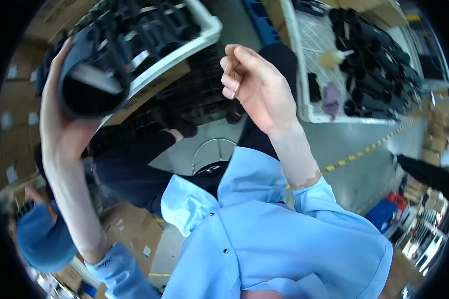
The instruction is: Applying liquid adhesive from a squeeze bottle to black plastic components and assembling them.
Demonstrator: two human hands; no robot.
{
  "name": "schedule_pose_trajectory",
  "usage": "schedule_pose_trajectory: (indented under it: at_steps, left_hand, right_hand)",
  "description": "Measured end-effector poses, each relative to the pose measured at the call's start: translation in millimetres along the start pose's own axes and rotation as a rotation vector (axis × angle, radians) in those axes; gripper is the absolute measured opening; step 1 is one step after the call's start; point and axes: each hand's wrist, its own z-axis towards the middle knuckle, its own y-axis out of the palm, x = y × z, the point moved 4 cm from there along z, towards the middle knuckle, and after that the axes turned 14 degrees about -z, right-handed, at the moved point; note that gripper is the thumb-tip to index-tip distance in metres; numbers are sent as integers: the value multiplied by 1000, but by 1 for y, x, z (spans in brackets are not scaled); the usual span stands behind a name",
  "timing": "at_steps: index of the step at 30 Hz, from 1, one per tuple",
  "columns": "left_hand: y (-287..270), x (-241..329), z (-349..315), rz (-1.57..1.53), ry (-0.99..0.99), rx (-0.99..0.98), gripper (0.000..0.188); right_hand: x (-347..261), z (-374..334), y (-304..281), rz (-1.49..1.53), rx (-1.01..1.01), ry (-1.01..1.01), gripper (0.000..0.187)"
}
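A black tube-shaped part (pixel 92 92) is in my left hand (pixel 65 124), raised at the upper left with its round open end facing me. My fingers run along its outer left side and my palm is under the rim. A pale streak shows inside the opening; I cannot tell whether it is a strip or a reflection. Right behind the tube, a white crate (pixel 199 37) holds many similar black parts. Over my lap, my right hand (pixel 264 89) has its palm turned up and fingers curled in, with nothing visible in them.
To the right, another white crate (pixel 304 60) holds black cylindrical parts (pixel 379 65), a yellowish bottle (pixel 332 59) and a purple cloth (pixel 331 99). A person in a blue cap (pixel 42 239) is at the lower left. Cardboard boxes (pixel 15 124) line the left; yellow-black tape (pixel 369 148) marks the floor.
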Motion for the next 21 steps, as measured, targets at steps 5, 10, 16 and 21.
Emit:
schedule_pose_trajectory:
  at_steps: [5,10,16,21]
  left_hand:
    - [-17,-5,16,-82,-90,127,54]
    - [-25,-3,30,86,36,161,51]
    - [-6,-21,41,47,-93,8,51]
    - [7,-22,31,-35,-154,-73,50]
  right_hand:
    - [-63,-78,-145,-431,573,-362,27]
    - [-83,-134,-287,-320,1013,-244,29]
    - [-82,-57,-350,433,469,30,58]
    - [-83,40,-366,794,332,95,74]
